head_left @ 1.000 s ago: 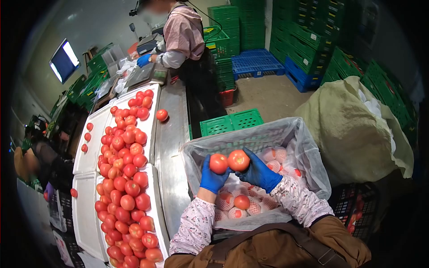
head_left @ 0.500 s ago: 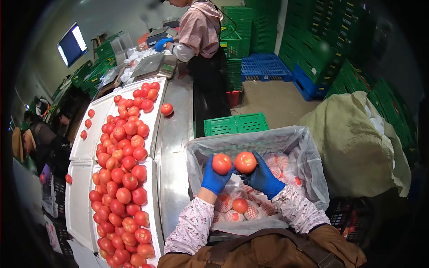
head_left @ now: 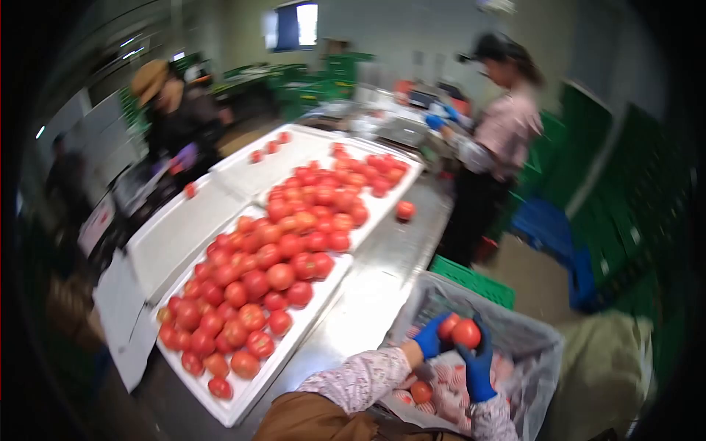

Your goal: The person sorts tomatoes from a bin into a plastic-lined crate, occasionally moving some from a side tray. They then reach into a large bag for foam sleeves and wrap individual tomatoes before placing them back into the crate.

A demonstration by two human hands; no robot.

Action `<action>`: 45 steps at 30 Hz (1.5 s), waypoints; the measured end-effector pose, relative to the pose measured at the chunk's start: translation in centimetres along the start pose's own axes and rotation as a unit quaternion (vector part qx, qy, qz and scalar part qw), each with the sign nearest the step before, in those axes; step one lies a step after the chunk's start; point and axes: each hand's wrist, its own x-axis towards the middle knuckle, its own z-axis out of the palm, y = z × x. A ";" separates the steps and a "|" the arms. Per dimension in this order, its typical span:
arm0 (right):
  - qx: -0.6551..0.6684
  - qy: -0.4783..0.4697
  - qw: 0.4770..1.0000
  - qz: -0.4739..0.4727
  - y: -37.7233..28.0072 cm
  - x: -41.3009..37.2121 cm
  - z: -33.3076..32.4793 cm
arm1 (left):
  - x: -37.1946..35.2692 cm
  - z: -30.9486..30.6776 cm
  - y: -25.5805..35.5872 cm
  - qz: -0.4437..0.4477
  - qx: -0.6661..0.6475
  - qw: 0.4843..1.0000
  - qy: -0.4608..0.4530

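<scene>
My left hand (head_left: 430,336), in a blue glove, is closed on a red tomato (head_left: 447,327). Right beside it my right hand (head_left: 478,367), gloved too, curls round another tomato (head_left: 466,334). Both hands are close together above a crate lined with translucent plastic (head_left: 540,367). Inside the crate lie tomatoes in pale foam nets (head_left: 450,382), and one bare tomato (head_left: 421,392) rests on top of them. To the left, many loose tomatoes (head_left: 279,276) cover white foam trays (head_left: 334,275). The picture is blurred by motion.
A single tomato (head_left: 405,210) sits on the metal table (head_left: 368,294) beside the trays. A co-worker in a pink top (head_left: 507,140) stands at the far end, another person in a cap (head_left: 176,110) across the trays. A sack (head_left: 603,367) stands right of the crate.
My view has swung to the left, so the trays and the person in the cap show more fully. Both hands still hold their tomatoes, which now sit closer together.
</scene>
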 end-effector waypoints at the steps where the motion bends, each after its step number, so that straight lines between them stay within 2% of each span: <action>1: -0.142 -0.044 0.983 -0.110 -0.6 0.2 0.7 | 1.2 -1.7 -0.6 0.034 -0.023 0.992 -0.122; 2: -0.217 -0.080 0.959 -0.166 -1.0 0.2 1.2 | -0.5 -0.3 -1.1 0.182 0.102 0.972 -0.106; 3: -0.290 -0.104 0.925 -0.222 -1.0 0.1 1.6 | 2.7 -3.4 -0.7 0.070 -0.035 0.956 -0.284; 5: -0.266 -0.144 0.925 -0.229 -1.8 1.1 3.1 | -4.1 1.9 1.5 0.011 -0.133 0.968 -0.214; 6: -0.240 -0.147 0.926 -0.251 -3.7 1.7 4.1 | -5.7 3.1 2.7 0.024 -0.134 0.968 -0.209; 7: -0.212 -0.148 0.927 -0.271 -5.5 2.1 5.3 | -7.2 3.8 3.9 0.275 0.116 0.940 -0.165; 8: -0.221 -0.136 0.928 -0.266 -7.2 2.4 6.4 | -8.5 4.4 5.3 0.485 0.354 0.794 -0.096; 9: -0.221 -0.124 0.931 -0.263 -8.6 2.8 7.5 | -10.3 4.9 7.0 0.529 0.392 0.742 -0.125; 10: -0.197 -0.131 0.940 -0.247 -8.7 3.1 8.2 | -11.1 4.8 9.6 0.539 0.494 0.682 -0.030; 11: -0.178 -0.130 0.949 -0.227 -8.5 3.0 8.4 | -13.8 6.1 11.7 0.586 0.543 0.600 -0.033; 12: -0.139 -0.121 0.951 -0.248 -7.5 2.9 8.8 | -15.9 6.1 13.8 0.543 0.442 0.711 -0.055; 13: -0.146 -0.111 0.954 -0.239 -6.9 2.9 8.9 | -16.2 4.4 16.5 0.365 0.049 0.918 -0.144; 14: -0.151 -0.138 0.959 -0.197 -6.3 2.9 8.8 | -18.1 5.0 18.4 0.499 0.328 0.802 -0.009; 15: -0.154 -0.167 0.962 -0.153 -5.8 2.8 8.7 | -19.1 4.5 20.7 0.450 0.210 0.868 -0.014; 16: -0.152 -0.155 0.968 -0.126 -5.2 2.6 8.7 | -20.2 3.8 22.5 0.477 0.179 0.859 -0.042; 17: -0.153 -0.150 0.969 -0.121 -4.6 2.3 8.3 | -22.6 4.5 23.3 0.492 0.257 0.824 0.109; 18: -0.151 -0.142 0.975 -0.079 -3.8 1.8 7.5 | -23.1 3.0 25.5 0.486 0.259 0.828 0.110; 20: -0.164 -0.123 0.978 -0.035 -2.8 1.3 6.3 | -20.9 -2.7 32.5 0.567 0.174 0.805 0.017; 21: -0.168 -0.116 0.978 -0.033 -2.5 1.0 5.7 | -19.5 -5.4 36.4 0.562 0.176 0.808 0.011; 23: -0.091 -0.081 0.991 0.058 -1.6 0.4 4.8 | -17.1 -10.2 43.2 0.616 0.215 0.755 0.059; 24: -0.120 -0.104 0.986 0.060 -1.2 0.1 4.2 | -16.1 -11.1 45.0 0.623 0.128 0.771 0.043; 25: -0.122 -0.105 0.985 0.059 -1.4 -0.2 4.0 | -15.4 -11.0 45.5 0.623 0.040 0.781 0.027; 26: -0.145 -0.110 0.982 0.058 -1.6 -0.3 3.9 | -14.2 -10.8 45.6 0.667 0.063 0.729 0.140; 27: -0.170 -0.112 0.978 0.054 -1.8 -0.1 3.8 | -14.4 -8.8 44.7 0.666 0.062 0.732 0.131; 29: -0.156 -0.086 0.982 0.069 -2.1 0.0 3.7 | -14.2 -5.8 42.6 0.609 -0.066 0.780 0.128; 30: -0.175 -0.103 0.977 0.067 -2.2 0.1 3.5 | -12.1 -9.2 46.1 0.588 -0.043 0.806 0.054; 31: -0.193 -0.121 0.971 0.067 -2.0 -0.2 3.3 | -11.7 -10.8 47.1 0.562 0.013 0.808 0.176; 33: -0.204 -0.135 0.968 0.062 -0.4 -0.6 2.2 | -11.5 -9.8 46.3 0.492 0.019 0.826 0.274; 34: -0.187 -0.141 0.967 0.096 0.6 -1.1 1.7 | -12.1 -8.5 45.7 0.490 0.025 0.828 0.272; 36: -0.163 -0.160 0.961 0.157 3.3 -2.7 0.6 | -12.9 -6.4 44.4 0.402 0.030 0.867 0.293; 37: -0.163 -0.152 0.962 0.160 4.0 -3.4 0.6 | -12.8 -7.5 45.1 0.422 0.112 0.843 0.312; 39: -0.252 -0.230 0.933 0.114 5.3 -5.0 0.8 | -12.0 -8.7 46.5 0.402 0.032 0.862 0.308; 40: -0.281 -0.268 0.918 0.085 6.8 -5.9 0.7 | -12.5 -7.3 45.9 0.396 0.026 0.862 0.315; 41: -0.279 -0.264 0.919 0.090 8.4 -6.6 0.7 | -12.7 -6.2 44.8 0.392 0.031 0.863 0.317; 43: -0.349 -0.381 0.856 -0.007 9.8 -7.9 0.7 | -13.9 -2.2 40.7 0.496 0.124 0.834 0.209; 45: -0.332 -0.368 0.869 0.006 6.5 -6.6 2.1 | -14.6 2.4 35.9 0.472 0.133 0.859 0.145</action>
